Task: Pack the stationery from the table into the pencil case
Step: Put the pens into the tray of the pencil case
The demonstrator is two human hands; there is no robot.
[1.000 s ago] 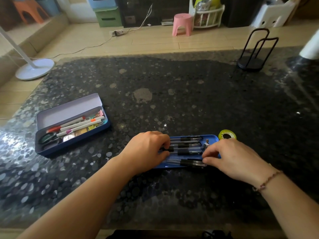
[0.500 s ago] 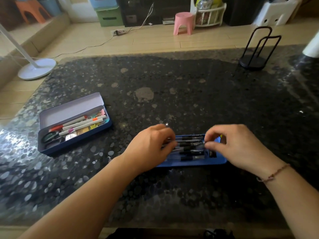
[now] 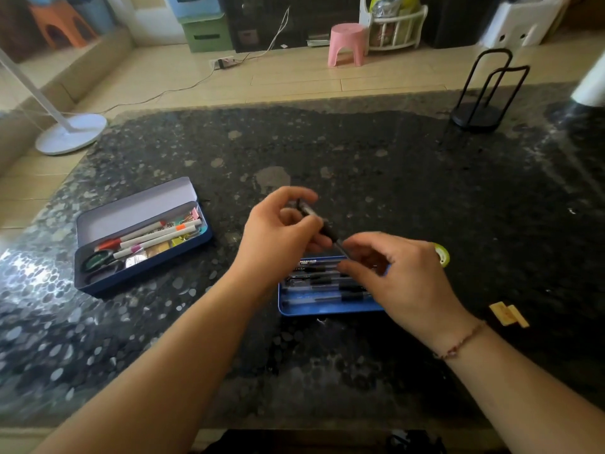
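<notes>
Showing two bare forearms, no sleeves reaching into view. Wearing a thin bracelet (image 3: 460, 344) on the wrist of the right hand (image 3: 406, 276), reddish-brown, perhaps braided cord with small beads, though blurred. Wearing nothing on the left hand (image 3: 278, 237) or its wrist.

black wire holder (image 3: 478, 103) sitting at table's (image 3: 360, 152) far right; pink stool (image 3: 346, 44) and white fan base (image 3: 70, 132) standing on floor beyond.
</notes>
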